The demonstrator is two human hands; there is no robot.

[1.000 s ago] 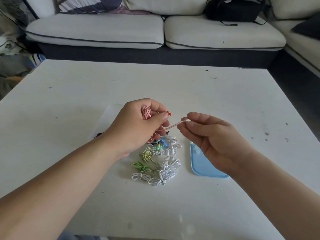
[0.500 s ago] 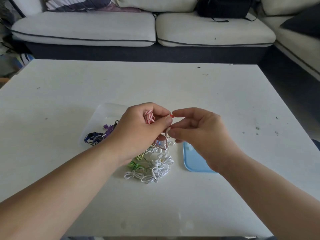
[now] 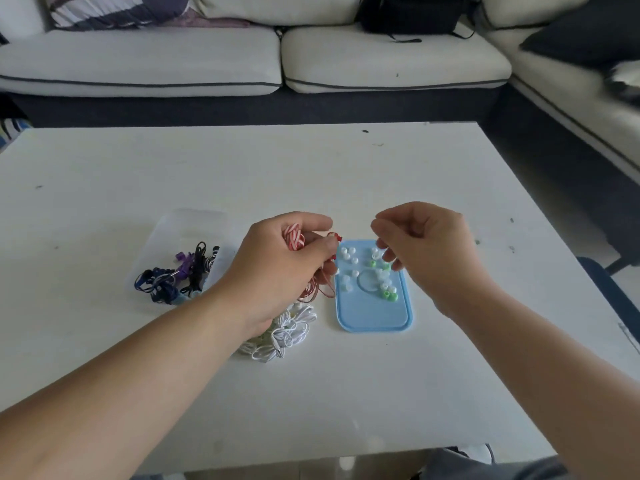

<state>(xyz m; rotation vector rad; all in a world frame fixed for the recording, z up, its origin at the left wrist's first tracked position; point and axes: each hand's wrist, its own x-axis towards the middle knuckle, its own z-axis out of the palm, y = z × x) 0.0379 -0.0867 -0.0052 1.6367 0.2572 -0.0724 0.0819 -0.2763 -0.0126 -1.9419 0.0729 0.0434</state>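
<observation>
So left hand [image 3: 277, 271] pinches the striped cord [image 3: 294, 238] by its tip, right hand [image 3: 426, 251] hangs loose and empty over the tray [image 3: 374, 317]. Grab just one bead [image 3: 348, 252], hold the tip steady.

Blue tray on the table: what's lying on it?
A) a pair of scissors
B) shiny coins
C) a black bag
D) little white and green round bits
D: the blue tray holds little white and green round bits scattered over its far half. It lies just right of the left hand, whose grip is closed round a red-and-white cord.
</observation>
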